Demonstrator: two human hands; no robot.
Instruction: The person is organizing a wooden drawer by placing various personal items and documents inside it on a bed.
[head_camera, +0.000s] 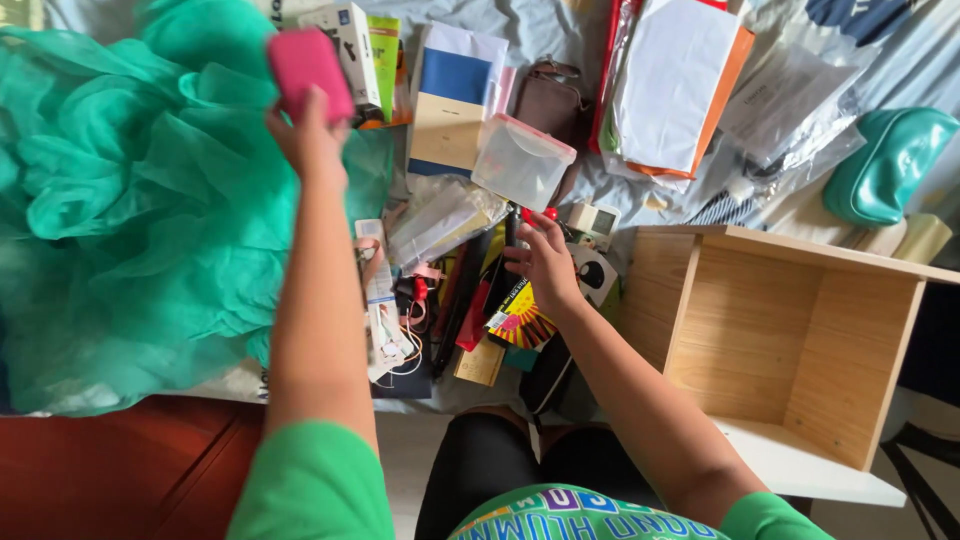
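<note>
The left hand (305, 135) grips a pink case (308, 62) at eleven o'clock, while the right hand (545, 262), fingers loosely spread, rests on a black stick (510, 262) amid clutter.

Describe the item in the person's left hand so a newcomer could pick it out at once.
Start at the big heap of green tulle fabric filling the left side. At its upper right edge, the left hand holds up a pink pouch. It is the only solid bright pink, rounded rectangular thing among the boxes nearby.
</note>
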